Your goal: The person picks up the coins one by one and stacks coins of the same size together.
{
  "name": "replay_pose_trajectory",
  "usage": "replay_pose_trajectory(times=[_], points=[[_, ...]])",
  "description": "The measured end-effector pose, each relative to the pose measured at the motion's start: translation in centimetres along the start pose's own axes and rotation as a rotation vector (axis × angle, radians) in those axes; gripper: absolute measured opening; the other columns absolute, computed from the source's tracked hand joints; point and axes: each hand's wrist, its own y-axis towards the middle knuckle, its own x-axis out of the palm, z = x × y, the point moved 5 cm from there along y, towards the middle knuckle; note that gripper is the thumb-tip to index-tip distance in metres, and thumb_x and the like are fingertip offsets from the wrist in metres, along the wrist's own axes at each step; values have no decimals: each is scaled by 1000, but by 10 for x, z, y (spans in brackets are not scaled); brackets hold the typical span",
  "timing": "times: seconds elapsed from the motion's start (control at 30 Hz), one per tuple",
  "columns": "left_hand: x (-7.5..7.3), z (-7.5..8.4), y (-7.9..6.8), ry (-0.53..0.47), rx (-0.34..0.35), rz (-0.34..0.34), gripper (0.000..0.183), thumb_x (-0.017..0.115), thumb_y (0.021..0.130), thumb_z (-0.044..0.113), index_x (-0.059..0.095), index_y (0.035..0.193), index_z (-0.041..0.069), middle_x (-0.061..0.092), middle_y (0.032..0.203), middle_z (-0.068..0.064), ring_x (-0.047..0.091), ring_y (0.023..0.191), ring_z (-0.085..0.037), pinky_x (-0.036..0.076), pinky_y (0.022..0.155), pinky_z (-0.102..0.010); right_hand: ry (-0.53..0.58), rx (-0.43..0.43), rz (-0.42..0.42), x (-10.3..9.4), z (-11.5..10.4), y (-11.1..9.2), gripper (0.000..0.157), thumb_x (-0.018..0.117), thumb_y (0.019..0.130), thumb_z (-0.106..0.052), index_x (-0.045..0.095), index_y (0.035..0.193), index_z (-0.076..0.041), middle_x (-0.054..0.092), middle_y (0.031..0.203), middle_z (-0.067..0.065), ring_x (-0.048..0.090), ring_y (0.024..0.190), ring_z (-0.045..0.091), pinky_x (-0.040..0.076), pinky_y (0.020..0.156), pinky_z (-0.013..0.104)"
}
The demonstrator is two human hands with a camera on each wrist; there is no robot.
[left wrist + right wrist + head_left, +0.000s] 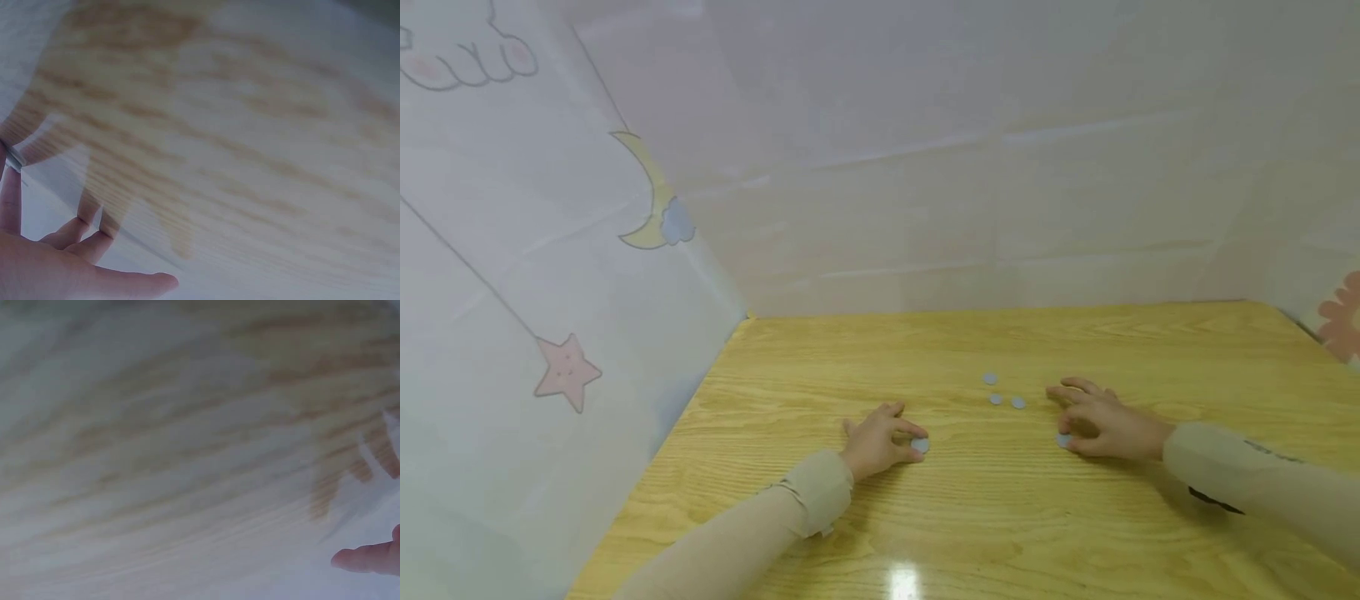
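My left hand (878,442) pinches a small round pale-grey disc (920,445) by its edges between thumb and index finger, low over the wooden table (970,517). In the left wrist view the rim of that disc (12,159) shows between the fingertips at the left edge. Over on the right, my right hand (1108,423) has thumb and index finger curled to another pale-grey disc (1063,439), partly covered by the fingertips. Its other fingers stretch forward above the table. The right wrist view catches only some fingers (369,557), and no disc.
Between and beyond the hands lie three more discs: one farther back (990,378), and two nearer, a left one (996,399) and a right one (1018,402). A pale wall sheet (925,208) closes off the table's back and left sides.
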Motion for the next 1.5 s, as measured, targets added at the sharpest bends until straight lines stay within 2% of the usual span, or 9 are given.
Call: replay_pose_trajectory(times=[0.13, 0.3, 0.43, 0.67, 0.83, 1.0, 1.3, 1.5], points=[[1, 0, 1, 11, 6, 2, 32, 77, 80, 31, 74, 110, 19, 38, 150, -18, 27, 140, -43, 0, 90, -85, 15, 20, 29, 1, 0, 2, 9, 72, 90, -28, 65, 85, -25, 37, 144, 31, 13, 134, 57, 8, 86, 86], [1, -1, 2, 14, 9, 5, 32, 77, 80, 31, 74, 110, 19, 38, 150, -17, 27, 140, -43, 0, 90, -85, 20, -54, 94, -2, -7, 9, 8, 72, 90, -26, 66, 87, -22, 39, 142, 32, 17, 131, 59, 14, 92, 80], [1, -2, 1, 6, 4, 3, 32, 77, 80, 31, 74, 110, 19, 37, 151, -17, 26, 140, -44, -1, 90, -85, 44, -87, 111, -1, -14, 14, 13, 73, 88, -19, 63, 86, -27, 40, 142, 31, 17, 131, 57, 14, 93, 79], [1, -3, 1, -4, -9, 0, 31, 77, 80, 31, 74, 109, 20, 36, 152, -17, 26, 141, -42, -2, 91, -85, 45, -102, 109, 1, -26, 23, 18, 75, 86, -14, 63, 84, -27, 41, 141, 30, 18, 132, 55, 14, 93, 79], [1, -3, 2, 1, -10, 0, 32, 77, 80, 31, 74, 109, 20, 36, 152, -16, 26, 141, -42, -2, 92, -84, 47, -108, 88, 2, -33, 30, 13, 75, 87, -18, 64, 84, -23, 40, 142, 30, 17, 133, 54, 13, 95, 78], [1, -3, 3, -11, -18, -3, 31, 77, 81, 31, 74, 110, 20, 36, 152, -16, 25, 142, -41, -4, 92, -83, 46, -94, 68, 6, -35, 38, 15, 74, 88, -17, 63, 83, -26, 40, 143, 30, 15, 136, 52, 12, 98, 76], [0, -2, 2, 5, -20, 0, 32, 77, 80, 31, 74, 110, 20, 36, 152, -16, 25, 141, -41, -2, 92, -84, 41, -118, 61, 14, -40, 48, 11, 74, 88, -22, 64, 83, -23, 42, 142, 29, 18, 135, 52, 11, 96, 78], [1, -4, 3, 8, -25, -6, 32, 76, 80, 31, 74, 110, 21, 36, 152, -15, 25, 142, -41, -2, 92, -84, 51, -119, 53, 16, -47, 52, 16, 75, 87, -15, 63, 82, -24, 41, 143, 31, 17, 134, 55, 9, 92, 83]])
